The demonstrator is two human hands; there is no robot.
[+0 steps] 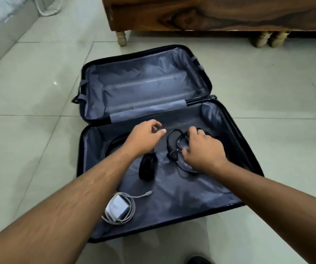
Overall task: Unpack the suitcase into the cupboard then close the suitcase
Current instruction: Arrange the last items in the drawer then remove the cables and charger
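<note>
Two halves of a dark hard-shell suitcase (227, 119) splayed flat on pale glossy floor tiles (39, 149), both lined in wrinkled grey-blue fabric, the far half bare of contents. Beyond it, the base of a wooden cupboard (210, 14) with swirling dark grain, raised on turned, cream-coloured feet (122, 39). At far left, a grey padded edge (blurred, not identifiable). In the near half, three things well apart from one another: a white square charger (116, 206) ringed by its own coiled white cable near the front-left corner; a black rounded mouse (148, 166) mid-left, its upper end tucked under the left wrist; and a thin black looped cable with earpieces (174, 147), glossy and tangled, toward the right. Right hand (203, 149) palm-down over that black cable, fingers curled and pinched around part of the loop, covering much of it. Left hand (145, 136) poised above the lining just beside the cable, fingers loosely curved and spread, gripping nothing. Both bare forearms reaching in from the lower corners, crossing the suitcase's near rim and hiding parts of the lining. At the bottom edge, a dark rounded shape on the tiles, too cropped to tell.
</note>
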